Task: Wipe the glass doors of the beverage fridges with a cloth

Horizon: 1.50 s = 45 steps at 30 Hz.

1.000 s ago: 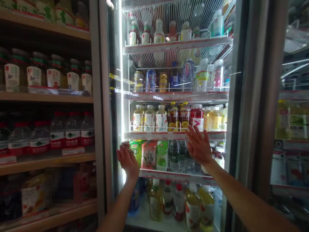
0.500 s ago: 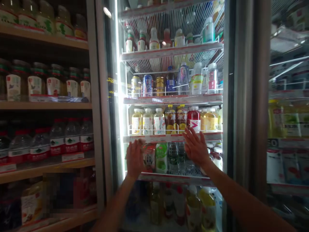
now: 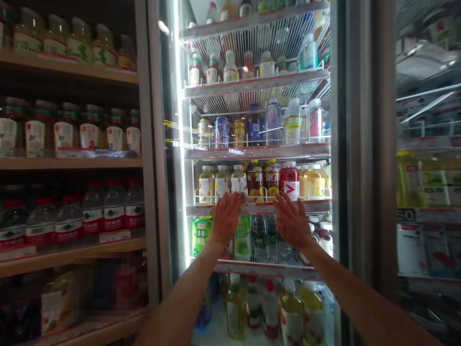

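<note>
In the middle of the head view, my left hand (image 3: 225,218) lies against the glass door of a lit drinks cooler, its fingers reaching upward and slightly blurred. A small pale, cloth-like patch (image 3: 244,196) shows at its fingertips; most of it is hidden. To the right, my right hand (image 3: 292,222) rests flat on the glass with fingers spread, holding nothing. Through the glass, behind the hands, stand brown bottles with yellow caps (image 3: 255,180), a red-drink bottle (image 3: 290,179) and a green-labelled bottle (image 3: 201,235).
The cooler's metal door frame (image 3: 340,144) rises at the right, with another glass-fronted cooler beyond it. A bright light strip (image 3: 180,120) runs down the left side. At far left, wooden shelves (image 3: 72,164) hold rows of bottles, including red-capped water bottles (image 3: 70,216).
My left hand has slid right and a little upward across the glass, uncovering the green-labelled bottle. My right hand stays in nearly the same place. The view has tilted slightly upward.
</note>
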Motion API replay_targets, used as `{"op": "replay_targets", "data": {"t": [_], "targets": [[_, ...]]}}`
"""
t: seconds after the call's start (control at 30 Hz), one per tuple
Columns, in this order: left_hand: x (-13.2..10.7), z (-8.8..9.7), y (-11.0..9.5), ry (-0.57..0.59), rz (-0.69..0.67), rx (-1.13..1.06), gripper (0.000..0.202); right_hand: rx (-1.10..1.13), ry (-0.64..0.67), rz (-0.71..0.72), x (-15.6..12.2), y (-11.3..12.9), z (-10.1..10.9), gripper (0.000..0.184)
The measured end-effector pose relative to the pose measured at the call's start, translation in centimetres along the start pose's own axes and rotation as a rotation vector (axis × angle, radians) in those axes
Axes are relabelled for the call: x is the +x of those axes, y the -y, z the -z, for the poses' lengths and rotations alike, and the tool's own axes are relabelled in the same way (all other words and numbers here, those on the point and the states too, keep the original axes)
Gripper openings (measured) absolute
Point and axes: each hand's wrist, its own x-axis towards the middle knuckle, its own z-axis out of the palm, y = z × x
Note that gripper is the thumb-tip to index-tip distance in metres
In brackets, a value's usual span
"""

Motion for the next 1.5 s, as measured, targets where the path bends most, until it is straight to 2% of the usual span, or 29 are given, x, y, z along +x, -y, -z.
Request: {"op": "replay_targets", "data": {"t": [0.1,0.17,0.2,0.27,0.4,0.47,0.5,0.57,0.7,0.77,0.83,0.87,1.0,1.07,1.13,1.2,1.27,1.33,1.4,1.47,1.5], "targets": [[-0.2,1.7,5.0,-0.233,0.393,0.061,0.044,-0.003,-0.014,-0.006,0.0,0.1,-0.1,0.061],[-0.1,2.1,6.5,-0.337,0.535,0.099,0.046,-0.001,-0.018,-0.01,0.0,0.1,-0.1,0.061],[0.1,2.0,6.3,-0.342,0.548,0.103,0.046,0.002,-0.013,-0.012,0.1,0.1,-0.1,0.061],[0.7,1.2,4.2,-0.295,0.488,0.091,0.045,0.008,-0.001,-0.015,0.1,0.1,-0.1,0.061],[2.3,-1.3,-2.7,-0.094,0.055,0.051,0.045,0.001,0.001,-0.011,0.1,0.1,-0.1,0.061],[2.6,-1.8,-4.3,-0.024,-0.12,0.03,0.044,-0.007,-0.014,0.001,0.1,0.1,-0.1,0.061],[2.6,-1.7,-4.2,-0.005,-0.161,0.02,0.043,-0.01,-0.019,0.007,0.1,0.1,0.0,0.061],[2.1,-1.0,-2.3,-0.019,-0.104,0.014,0.042,-0.013,-0.014,0.011,0.2,0.1,0.0,0.062],[1.2,0.9,3.9,-0.243,0.305,0.065,0.043,-0.004,-0.006,-0.01,0.3,0.2,0.1,0.062],[1.4,1.1,5.1,-0.351,0.454,0.104,0.045,0.001,-0.009,-0.015,0.3,0.2,0.1,0.063],[2.0,0.6,3.7,-0.364,0.486,0.107,0.045,0.006,0.0,-0.02,0.2,0.2,0.1,0.063],[2.4,0.1,2.2,-0.33,0.441,0.094,0.044,0.009,0.004,-0.023,0.2,0.2,0.1,0.063],[3.5,-2.0,-4.8,-0.081,-0.007,0.011,0.041,0.016,0.003,-0.016,0.0,0.0,-0.1,0.064],[3.5,-2.3,-5.9,-0.03,-0.11,-0.002,0.04,0.011,-0.013,-0.007,0.0,0.0,-0.1,0.064],[3.1,-1.9,-4.5,-0.044,-0.043,-0.002,0.04,0.01,-0.019,-0.005,0.0,0.0,-0.1,0.064],[2.6,-0.8,-1.1,-0.086,0.122,-0.003,0.04,0.007,-0.011,-0.014,0.0,0.0,-0.1,0.063],[2.2,0.4,2.5,-0.181,0.331,0.01,0.042,0.001,0.0,-0.02,0.0,0.0,-0.1,0.062],[2.1,1.2,5.1,-0.308,0.509,0.046,0.045,-0.007,-0.001,-0.02,0.0,0.0,0.0,0.061],[2.5,1.1,5.4,-0.393,0.583,0.079,0.046,-0.01,-0.004,-0.018,0.0,0.0,-0.1,0.061],[3.1,0.3,3.6,-0.371,0.537,0.078,0.046,-0.009,-0.005,-0.021,0.0,0.0,-0.1,0.061],[3.4,-0.2,2.1,-0.323,0.468,0.067,0.044,-0.008,-0.007,-0.023,0.0,0.0,-0.1,0.061]]}}
